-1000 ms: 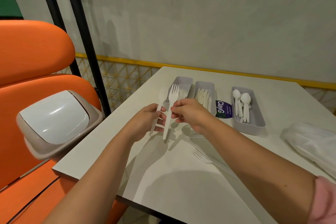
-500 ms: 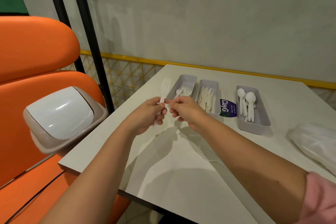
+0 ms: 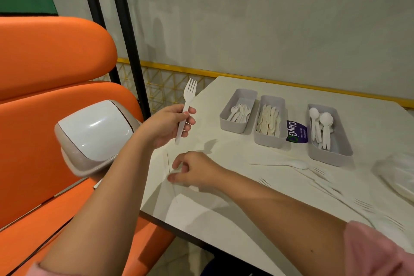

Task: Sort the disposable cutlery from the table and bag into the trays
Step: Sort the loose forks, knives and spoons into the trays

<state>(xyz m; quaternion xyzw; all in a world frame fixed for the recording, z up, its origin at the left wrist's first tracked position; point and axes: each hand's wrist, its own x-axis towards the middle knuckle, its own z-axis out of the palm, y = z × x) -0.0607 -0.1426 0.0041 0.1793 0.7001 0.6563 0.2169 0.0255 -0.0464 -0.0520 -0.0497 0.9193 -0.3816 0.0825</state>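
My left hand (image 3: 170, 125) grips a white plastic fork (image 3: 187, 107) by its handle, tines up, over the table's left edge. Lower down, my right hand (image 3: 195, 171) pinches a thin clear wrapper (image 3: 173, 190) at its fingertips, just above the table (image 3: 224, 215). Three grey trays stand at the back: the fork tray (image 3: 230, 122), the knife tray (image 3: 267, 141) and the spoon tray (image 3: 336, 154). A loose spoon (image 3: 298, 164) and several forks (image 3: 363, 205) lie on the table to the right. The clear bag (image 3: 398, 175) sits at the right edge.
A white swing-lid bin (image 3: 94, 134) rests on the orange seat (image 3: 44, 56) just left of the table. A blue label (image 3: 295, 131) stands between the knife and spoon trays. Black poles and a yellow grid rail run behind the table.
My hands have come apart: the left one lifted the fork up and to the left, and the right one dropped toward the table's left edge with the wrapper.
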